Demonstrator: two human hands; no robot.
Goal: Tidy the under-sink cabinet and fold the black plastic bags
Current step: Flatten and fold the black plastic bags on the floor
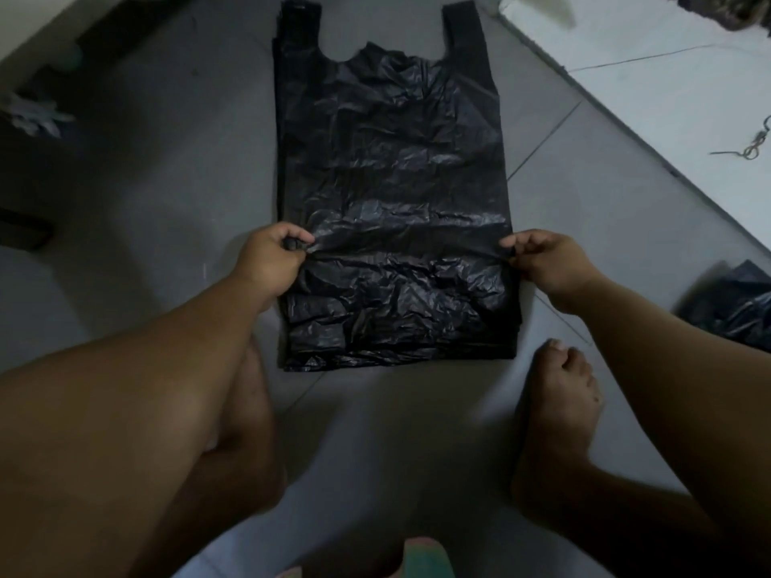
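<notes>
No brand name or readable writing shows anywhere; the only mark is a small pale triangular symbol (311, 360) near the lower left corner of the bag, too small to make out.

At the far left of the frame, a pale crumpled item (35, 114) lies in the shadow beside a dark opening, blurred beyond telling what it is. Lower on the left edge sits a dark flat object (23, 233), also unclear.

The left hand (271, 258) pinches the left edge of the black plastic bag (394, 202), thumb and curled fingers gathered on a small fold of plastic. The bag lies flat and wrinkled on the grey tiled floor (167, 181) in the centre of the frame, its two handles pointing to the top edge, its bottom seam nearest the person. Several layers seem stacked along its left side.

The right hand (546, 260) pinches the opposite edge at the same height, fingers curled onto the plastic.

Bare feet rest on the floor below the bag, the right foot (559, 406) just beside its lower right corner.

At the right edge lies another crumpled heap of black plastic (736, 304), well apart from the flat bag. In the upper right, a raised white tiled surface (667, 77) carries a small twist of wire (753, 146).
</notes>
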